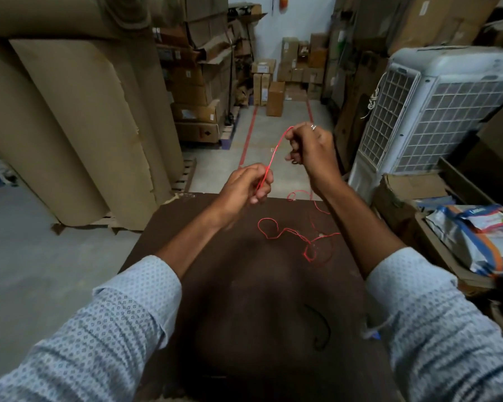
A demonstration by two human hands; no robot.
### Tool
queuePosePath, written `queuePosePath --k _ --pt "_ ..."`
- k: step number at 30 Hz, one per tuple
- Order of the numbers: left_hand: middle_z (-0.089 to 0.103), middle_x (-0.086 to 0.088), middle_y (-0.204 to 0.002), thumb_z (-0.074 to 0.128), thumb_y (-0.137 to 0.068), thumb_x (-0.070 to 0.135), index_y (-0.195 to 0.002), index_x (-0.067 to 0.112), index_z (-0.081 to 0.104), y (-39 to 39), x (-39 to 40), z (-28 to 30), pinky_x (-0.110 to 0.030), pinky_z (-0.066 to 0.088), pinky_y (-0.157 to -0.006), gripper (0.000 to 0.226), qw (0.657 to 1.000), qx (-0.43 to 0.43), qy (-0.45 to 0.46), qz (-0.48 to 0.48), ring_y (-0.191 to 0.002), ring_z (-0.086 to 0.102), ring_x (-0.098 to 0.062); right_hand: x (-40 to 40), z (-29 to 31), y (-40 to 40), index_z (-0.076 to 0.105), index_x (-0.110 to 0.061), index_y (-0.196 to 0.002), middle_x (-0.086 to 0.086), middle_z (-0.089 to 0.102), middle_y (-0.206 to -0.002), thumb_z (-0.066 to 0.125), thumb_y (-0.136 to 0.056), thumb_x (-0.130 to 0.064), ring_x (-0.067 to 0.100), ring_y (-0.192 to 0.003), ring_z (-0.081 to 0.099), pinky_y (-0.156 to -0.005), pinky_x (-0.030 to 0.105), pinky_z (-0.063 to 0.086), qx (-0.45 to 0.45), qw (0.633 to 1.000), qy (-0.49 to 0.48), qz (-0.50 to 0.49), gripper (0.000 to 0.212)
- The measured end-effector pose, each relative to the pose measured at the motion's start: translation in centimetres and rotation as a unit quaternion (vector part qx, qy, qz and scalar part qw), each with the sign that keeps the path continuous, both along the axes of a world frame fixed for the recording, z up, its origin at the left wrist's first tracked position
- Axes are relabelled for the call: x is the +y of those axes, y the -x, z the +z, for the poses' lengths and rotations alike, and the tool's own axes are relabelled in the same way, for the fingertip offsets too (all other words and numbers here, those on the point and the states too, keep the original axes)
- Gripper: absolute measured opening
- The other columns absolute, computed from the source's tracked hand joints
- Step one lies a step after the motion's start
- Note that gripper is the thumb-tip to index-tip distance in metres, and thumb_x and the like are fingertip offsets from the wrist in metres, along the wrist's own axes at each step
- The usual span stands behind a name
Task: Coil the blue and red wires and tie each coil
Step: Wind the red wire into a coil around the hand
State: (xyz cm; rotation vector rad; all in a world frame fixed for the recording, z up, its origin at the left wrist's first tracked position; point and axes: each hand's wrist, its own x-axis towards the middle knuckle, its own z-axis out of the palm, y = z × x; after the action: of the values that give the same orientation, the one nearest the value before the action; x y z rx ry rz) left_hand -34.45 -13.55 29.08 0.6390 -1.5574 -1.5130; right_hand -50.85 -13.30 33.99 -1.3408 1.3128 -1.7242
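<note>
sleeves (pixel 122 323) nearest | left hand (pixel 246 184), right hand (pixel 311 149) pinch red wire (pixel 276 147) past table (pixel 215 285) edge

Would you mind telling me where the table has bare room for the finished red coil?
The table's left half, between the forearms, is bare. Loose red wire crowds the far right; a dark wire lies near right.

Brown table (pixel 244 285), cardboard rolls (pixel 79 126), stacked boxes (pixel 198 82), white air cooler (pixel 436 111)
</note>
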Motion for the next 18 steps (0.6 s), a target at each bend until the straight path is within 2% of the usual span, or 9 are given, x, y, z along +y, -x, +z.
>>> queuePosePath --k 3,6,10,13,16,18 --pt "0.037 0.001 -0.057 0.035 -0.104 0.019 -0.09 0.009 0.057 0.4 0.8 1.8 -0.026 0.027 -0.049 0.027 0.992 0.07 -0.067 -0.085 -0.045 0.028 -0.01 -1.4 -2.5 -0.1 0.06 -0.015 -0.078 -0.002 0.046 -0.057 0.051 -0.096 -0.023 0.015 -0.047 0.045 -0.041 0.02 0.037 -0.082 0.995 -0.046 0.036 0.021" --pt "0.039 0.003 -0.06 0.034 -0.105 0.019 -0.095 0.01 0.057 0.5 1.0 3.4 -0.025 0.027 -0.05 0.026 0.976 0.138 -0.114 -0.121 -0.044 0.032 -0.007 -0.7 -5.1 -1.3 0.057 -0.013 -0.089 -0.001 0.044 -0.057 0.048 -0.105 -0.03 0.003 -0.037 0.035 -0.034 0.016 0.026 -0.058 0.99 -0.09 0.088 0.025" --pt "0.059 0.0 -0.072 0.034 -0.105 0.019 -0.096 0.013 0.053 0.1 -0.1 4.7 -0.022 0.04 -0.053 0.022 0.953 0.259 -0.148 -0.059 -0.053 0.053 -0.01 1.3 -7.7 -3.1 0.058 -0.019 -0.077 -0.007 0.044 -0.053 0.041 -0.106 -0.041 0.007 -0.039 0.033 -0.036 0.015 0.025 0.056 0.982 -0.136 0.115 0.041" --pt "0.072 -0.009 -0.08 0.033 -0.107 0.016 -0.094 0.012 0.054 -1.0 -1.7 5.2 -0.027 0.056 -0.065 0.025 0.932 0.328 -0.154 0.019 -0.071 0.07 -0.018 2.8 -9.0 -4.2 0.063 -0.019 -0.076 -0.005 0.043 -0.051 0.043 -0.103 -0.05 0.007 -0.038 0.034 -0.041 0.018 0.03 0.075 0.974 -0.153 0.152 0.046" --pt "0.073 -0.019 -0.098 0.031 -0.108 0.014 -0.096 0.01 0.053 -1.3 -2.7 4.2 -0.036 0.057 -0.089 0.025 0.947 0.292 -0.106 0.082 -0.095 0.073 -0.029 4.3 -8.5 -4.7 0.066 -0.015 -0.08 -0.005 0.041 -0.049 0.046 -0.103 -0.046 0.008 -0.039 0.034 -0.042 0.019 0.029 0.069 0.973 -0.129 0.181 0.044" --pt "0.071 -0.021 -0.106 0.03 -0.108 0.014 -0.098 0.01 0.051 -1.4 -3.0 3.0 -0.039 0.055 -0.096 0.024 0.962 0.238 -0.052 0.123 -0.105 0.071 -0.032 5.4 -7.7 -4.9 0.068 -0.015 -0.079 -0.009 0.044 -0.045 0.046 -0.105 -0.038 0.005 -0.039 0.038 -0.043 0.019 0.031 0.097 0.973 -0.105 0.181 0.041"
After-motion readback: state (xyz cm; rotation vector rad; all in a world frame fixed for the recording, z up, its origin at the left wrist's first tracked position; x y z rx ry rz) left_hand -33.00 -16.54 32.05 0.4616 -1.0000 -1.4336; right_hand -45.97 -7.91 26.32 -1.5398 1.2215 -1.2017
